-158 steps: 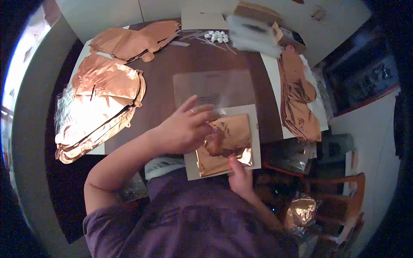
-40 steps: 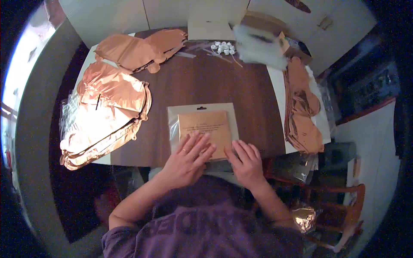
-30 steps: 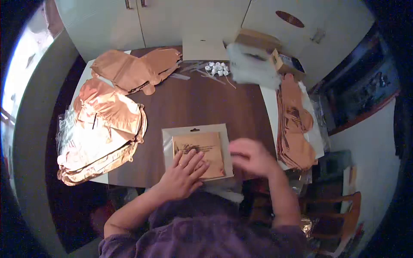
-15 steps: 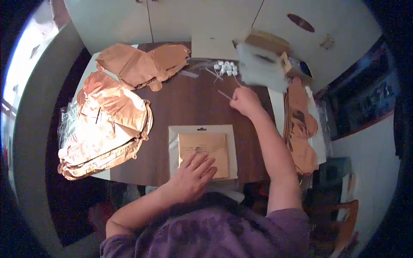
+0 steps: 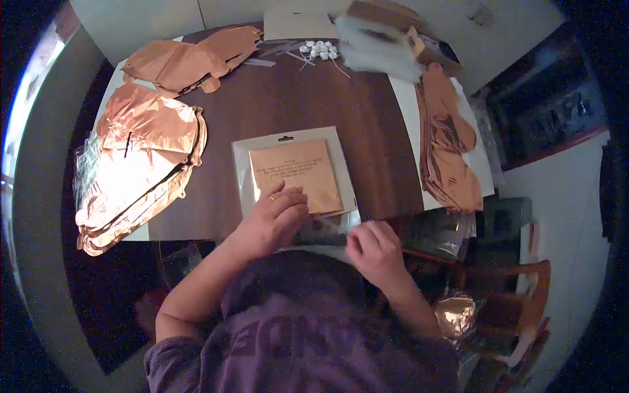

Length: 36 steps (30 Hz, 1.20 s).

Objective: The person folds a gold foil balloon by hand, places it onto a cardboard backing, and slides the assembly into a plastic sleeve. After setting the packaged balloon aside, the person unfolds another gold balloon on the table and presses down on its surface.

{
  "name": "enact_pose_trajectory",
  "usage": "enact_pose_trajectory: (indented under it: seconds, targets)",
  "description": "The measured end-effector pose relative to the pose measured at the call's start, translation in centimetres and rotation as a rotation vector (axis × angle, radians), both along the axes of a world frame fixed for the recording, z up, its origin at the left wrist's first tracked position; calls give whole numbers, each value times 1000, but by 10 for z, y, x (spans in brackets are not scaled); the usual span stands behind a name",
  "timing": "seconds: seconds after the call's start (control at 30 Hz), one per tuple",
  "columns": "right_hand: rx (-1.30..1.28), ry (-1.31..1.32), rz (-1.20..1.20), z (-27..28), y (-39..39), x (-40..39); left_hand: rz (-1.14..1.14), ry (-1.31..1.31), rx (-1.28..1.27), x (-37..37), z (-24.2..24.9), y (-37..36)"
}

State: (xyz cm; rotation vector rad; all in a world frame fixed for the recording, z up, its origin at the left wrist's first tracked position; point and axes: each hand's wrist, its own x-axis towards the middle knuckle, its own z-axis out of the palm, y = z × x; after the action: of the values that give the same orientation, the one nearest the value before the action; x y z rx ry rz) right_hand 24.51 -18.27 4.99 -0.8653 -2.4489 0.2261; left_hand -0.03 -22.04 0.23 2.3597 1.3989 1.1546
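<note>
A flat package (image 5: 295, 173) lies slightly tilted on the table: folded rose-gold foil with printed text on a white card with a hanging slot, in a clear sleeve. My left hand (image 5: 278, 213) rests over its lower left part, fingers loosely extended, a ring on one. Just past the table's front edge, my right hand (image 5: 377, 249) is curled closed beside the sleeve's lower right end. I cannot make out what its fingers hold. Clear plastic shows between the two hands, below the card.
Rose-gold foil balloons lie stacked at the left (image 5: 151, 144), back left (image 5: 190, 59) and right (image 5: 449, 144). At the back are white string bundles (image 5: 319, 50), clear strips (image 5: 259, 62), a pile of clear bags (image 5: 377, 49) and an opened box (image 5: 432, 49). A chair (image 5: 534, 295) stands at right.
My right hand has come back from the strings, where it held a thin clear strip, to the package's near end. The package now sits tilted under my left hand. The view has shifted downward.
</note>
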Motion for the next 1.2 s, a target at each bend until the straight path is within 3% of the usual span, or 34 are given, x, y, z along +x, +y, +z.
enact_pose_trajectory:
  seconds: [0.1,0.2,0.3,0.5,0.7,0.8,1.0,1.2]
  targets:
    - [52,-56,-132,-7,4,-15,-5,-1,27,2,-4,-2]
    - [0,76,-243,-23,11,-23,-3,31,12,4,-2,-3]
    - [-426,27,-284,-25,20,-18,-7,85,-8,3,0,-4]
    - [-127,32,-4,-5,40,-6,-41,70,-35,3,-6,-2]
    - [-15,-31,69,-35,64,-8,-100,152,-44,-15,4,7]
    - [50,40,16,-30,51,-9,-121,226,-91,-24,7,13]
    - [-19,-44,145,-18,45,10,-144,277,-69,-4,21,16]
    - [101,-95,181,-23,37,13,-236,286,-147,12,16,18]
